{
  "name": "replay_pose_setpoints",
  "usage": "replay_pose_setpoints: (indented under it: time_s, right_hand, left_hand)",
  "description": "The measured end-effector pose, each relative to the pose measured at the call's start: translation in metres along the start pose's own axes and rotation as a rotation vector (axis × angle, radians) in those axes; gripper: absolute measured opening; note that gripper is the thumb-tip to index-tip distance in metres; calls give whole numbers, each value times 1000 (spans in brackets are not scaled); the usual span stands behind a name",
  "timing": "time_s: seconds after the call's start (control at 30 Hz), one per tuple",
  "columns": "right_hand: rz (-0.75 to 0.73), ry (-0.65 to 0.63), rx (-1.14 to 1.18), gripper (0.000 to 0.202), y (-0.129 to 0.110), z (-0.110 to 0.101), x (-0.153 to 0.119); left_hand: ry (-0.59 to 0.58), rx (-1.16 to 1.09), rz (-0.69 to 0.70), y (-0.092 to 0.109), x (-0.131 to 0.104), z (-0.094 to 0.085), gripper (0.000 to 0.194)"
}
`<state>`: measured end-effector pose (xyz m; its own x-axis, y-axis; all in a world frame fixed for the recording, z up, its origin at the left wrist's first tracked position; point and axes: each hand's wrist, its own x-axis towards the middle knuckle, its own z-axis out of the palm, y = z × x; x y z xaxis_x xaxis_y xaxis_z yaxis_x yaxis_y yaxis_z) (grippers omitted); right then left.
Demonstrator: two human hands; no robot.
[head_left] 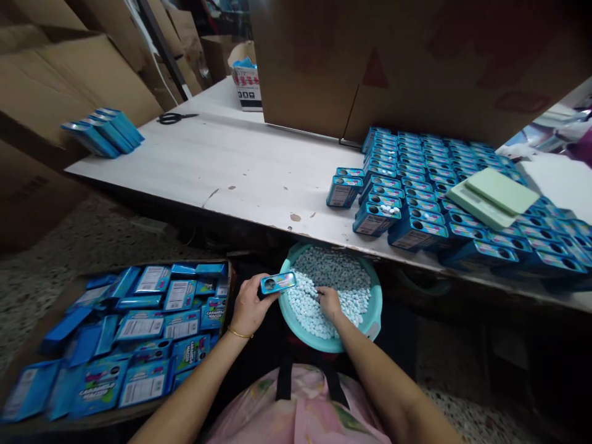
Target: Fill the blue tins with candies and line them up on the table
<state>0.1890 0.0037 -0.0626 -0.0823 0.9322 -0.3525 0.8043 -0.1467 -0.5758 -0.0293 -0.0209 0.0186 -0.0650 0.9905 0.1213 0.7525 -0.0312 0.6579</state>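
Clock positions are read from the middle of the view. The white work table [222, 160], chipped near its front edge, spans 10 to 4 o'clock above a speckled floor [152, 216]. One large cardboard box [314, 68], brown and flat-sided, stands at 1 o'clock. Close-set rows of upright blue containers [419, 231], glossy with dark openings, occupy 3 o'clock; two more containers [345, 192] stand just beside them. At 8 o'clock, one open carton [231, 271] holds glossy blue packs [139, 325], overlapped beyond a sure count. One round turquoise tub [377, 302] sits at 5 o'clock. One pale green scale [493, 194] rests on the rows at 3 o'clock. The left hand [250, 305], at 7 o'clock, grips one blue container [280, 282] beside the tub's rim. The right hand [329, 303], at 5 o'clock, is narrow, fingertips among the pellets; whether it holds any cannot be told. One pair of scissors [173, 118] lies at 10 o'clock. The pellets [354, 296] are white, rounded and uncountable
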Motion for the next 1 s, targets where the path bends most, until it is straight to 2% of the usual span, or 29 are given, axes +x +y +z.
replay_pose_setpoints:
  time_s: [0.13,0.3,0.4,0.53,0.67,0.8,0.9,1.0]
  right_hand:
    - [-36,-22,203,31,13,-24,-2]
    - [-107,-28,295,32,18,-82,-22]
    - [-203,-48,164,31,1,-123,-38]
    - [-311,-56,-252,28,-37,-160,-58]
    - [-282,-64,-608,27,-72,-171,-70]
    - [-292,-87,-717,24,-93,-174,-77]
    - [-295,-85,-731,25,-91,-180,-83]
    - [-252,-41,-657,29,-70,-191,-89]
  left_hand:
    - [30,22,-47,-7,1,-3,41]
    - [-14,46,-13,5,6,5,35]
    - [-62,77,44,18,9,16,36]
    - [-123,85,129,37,10,32,37]
    - [-164,102,168,53,8,38,38]
    - [-183,129,155,57,6,38,40]
    - [-175,113,146,53,4,35,39]
    - [-133,65,160,51,3,24,37]
